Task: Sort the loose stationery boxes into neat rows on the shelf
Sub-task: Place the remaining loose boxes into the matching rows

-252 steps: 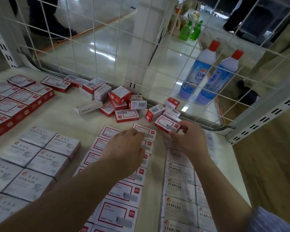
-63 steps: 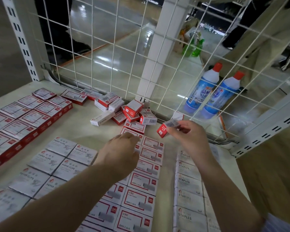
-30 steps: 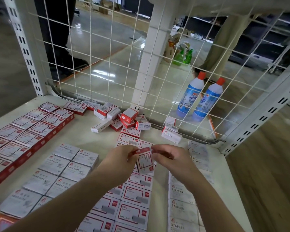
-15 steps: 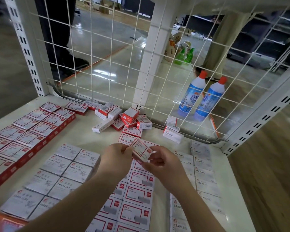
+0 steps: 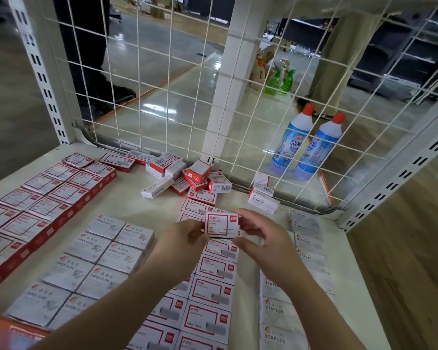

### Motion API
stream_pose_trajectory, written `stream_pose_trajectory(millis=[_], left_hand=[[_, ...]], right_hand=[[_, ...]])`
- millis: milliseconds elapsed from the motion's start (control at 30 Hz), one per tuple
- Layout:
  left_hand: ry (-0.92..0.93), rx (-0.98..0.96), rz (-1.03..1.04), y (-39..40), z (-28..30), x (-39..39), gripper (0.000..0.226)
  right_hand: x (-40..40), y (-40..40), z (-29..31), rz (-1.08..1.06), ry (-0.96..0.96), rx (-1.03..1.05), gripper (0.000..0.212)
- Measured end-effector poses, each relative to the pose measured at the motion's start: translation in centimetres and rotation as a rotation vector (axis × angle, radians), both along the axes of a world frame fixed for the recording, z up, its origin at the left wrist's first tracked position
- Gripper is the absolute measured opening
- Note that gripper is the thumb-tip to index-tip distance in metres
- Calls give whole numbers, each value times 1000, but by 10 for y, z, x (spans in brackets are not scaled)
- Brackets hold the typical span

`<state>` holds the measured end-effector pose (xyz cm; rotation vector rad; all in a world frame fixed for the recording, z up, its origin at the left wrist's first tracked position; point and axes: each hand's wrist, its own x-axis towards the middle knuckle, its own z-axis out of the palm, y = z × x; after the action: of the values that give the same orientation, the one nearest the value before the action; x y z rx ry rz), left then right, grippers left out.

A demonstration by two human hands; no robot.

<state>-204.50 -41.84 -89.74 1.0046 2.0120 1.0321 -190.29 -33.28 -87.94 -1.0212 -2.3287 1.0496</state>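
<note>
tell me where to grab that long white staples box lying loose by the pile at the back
Take the long white staples box across its two long sides near the middle, coming straight down from above. It lies flat and slanted on the shelf, with bare shelf along its near side and left end, while its far right end sits close against the pile of red and white boxes, so the fingers fit best mid-length.

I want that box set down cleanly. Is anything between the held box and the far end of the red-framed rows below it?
Nothing visible blocks it. Both the left hand and right hand pinch the red-framed box right above the red-framed rows. The loose pile lies farther back by the wire grid.
</note>
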Motion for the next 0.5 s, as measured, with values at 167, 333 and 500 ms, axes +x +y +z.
stream_pose_trajectory(millis=[167, 333, 500], left_hand=[[14, 3, 31, -2, -2, -4, 26], [26, 11, 40, -5, 2, -5, 25], [40, 21, 23, -8, 6, -6, 24]], right_hand=[[-1, -7, 2, -9, 6, 33, 46], [-2, -12, 8, -20, -27, 32, 42], [-5, -14, 10, -19, -68, 33, 36]])
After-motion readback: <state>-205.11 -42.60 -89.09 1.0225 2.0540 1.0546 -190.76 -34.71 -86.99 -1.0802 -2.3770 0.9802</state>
